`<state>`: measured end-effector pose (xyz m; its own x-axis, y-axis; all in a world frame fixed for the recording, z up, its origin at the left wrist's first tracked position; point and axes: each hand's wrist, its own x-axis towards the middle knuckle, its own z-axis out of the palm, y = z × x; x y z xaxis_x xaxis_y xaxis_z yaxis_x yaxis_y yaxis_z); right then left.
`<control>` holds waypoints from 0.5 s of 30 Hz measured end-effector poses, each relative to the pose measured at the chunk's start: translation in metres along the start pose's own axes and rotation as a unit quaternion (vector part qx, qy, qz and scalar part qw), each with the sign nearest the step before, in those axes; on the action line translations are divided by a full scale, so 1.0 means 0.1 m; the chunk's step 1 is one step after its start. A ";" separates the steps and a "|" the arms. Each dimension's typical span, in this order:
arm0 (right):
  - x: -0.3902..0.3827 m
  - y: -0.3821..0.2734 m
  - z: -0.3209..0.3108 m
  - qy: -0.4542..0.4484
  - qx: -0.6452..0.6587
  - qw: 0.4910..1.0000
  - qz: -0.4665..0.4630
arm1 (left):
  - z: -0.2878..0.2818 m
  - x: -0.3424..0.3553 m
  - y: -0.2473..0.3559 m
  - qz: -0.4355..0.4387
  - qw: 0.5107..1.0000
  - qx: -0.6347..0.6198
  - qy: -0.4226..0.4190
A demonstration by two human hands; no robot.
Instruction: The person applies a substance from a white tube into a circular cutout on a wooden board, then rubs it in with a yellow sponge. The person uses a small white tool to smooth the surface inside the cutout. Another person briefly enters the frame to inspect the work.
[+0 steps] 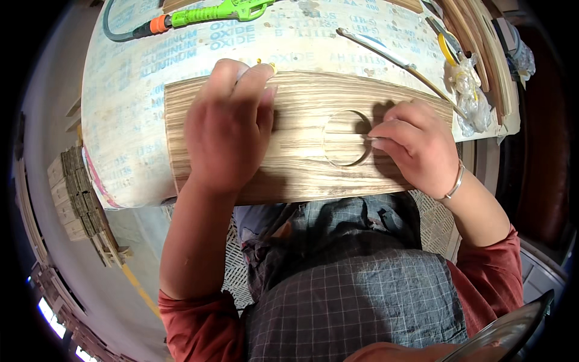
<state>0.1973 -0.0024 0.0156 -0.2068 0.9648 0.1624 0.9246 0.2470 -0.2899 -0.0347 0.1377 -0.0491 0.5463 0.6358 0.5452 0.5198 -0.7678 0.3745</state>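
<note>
A striped brown wooden board point(295, 181) lies along the table's near side, over my lap. Right of its middle is a round cut-out point(347, 139) with a dark shadowed rim; striped wood grain shows inside it. My left hand point(229, 127) is closed above the board's left part. Small yellow bits point(265, 64) show at its fingertips, but the thing they belong to is mostly hidden. My right hand point(416, 145) pinches at the right edge of the cut-out, thumb and forefinger together. Whatever is between them is too small to name.
A covered table point(126, 120) bears a green air blow gun point(223, 12) with a grey hose at the back left. Toward the right lie a thin rod point(401, 63), a yellow tape roll point(447, 48), crumpled clear plastic point(470, 96) and long wood strips point(473, 36). Stacked wood point(72, 193) stands left, on the floor.
</note>
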 end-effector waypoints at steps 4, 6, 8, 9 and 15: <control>-0.16 -0.06 0.06 0.010 0.018 0.998 0.060 | 0.01 0.00 0.02 0.001 1.000 0.009 0.011; -0.17 -0.07 0.08 0.021 0.011 0.997 0.067 | -0.03 0.03 0.06 -0.018 1.000 0.004 -0.010; -0.16 -0.06 0.11 0.029 0.019 0.997 0.074 | -0.02 0.02 0.05 -0.020 1.000 -0.002 -0.007; -0.15 -0.06 0.11 0.028 0.025 0.997 0.072 | -0.02 0.02 0.05 -0.020 1.000 0.001 -0.007; -0.04 -0.12 0.16 0.028 0.023 0.998 0.053 | 0.01 0.02 0.04 -0.002 1.000 0.010 0.002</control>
<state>0.1816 -0.0076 0.0033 -0.0896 0.9795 0.1802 0.9248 0.1490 -0.3502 -0.0307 0.1357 -0.0473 0.5413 0.6389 0.5467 0.5359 -0.7631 0.3612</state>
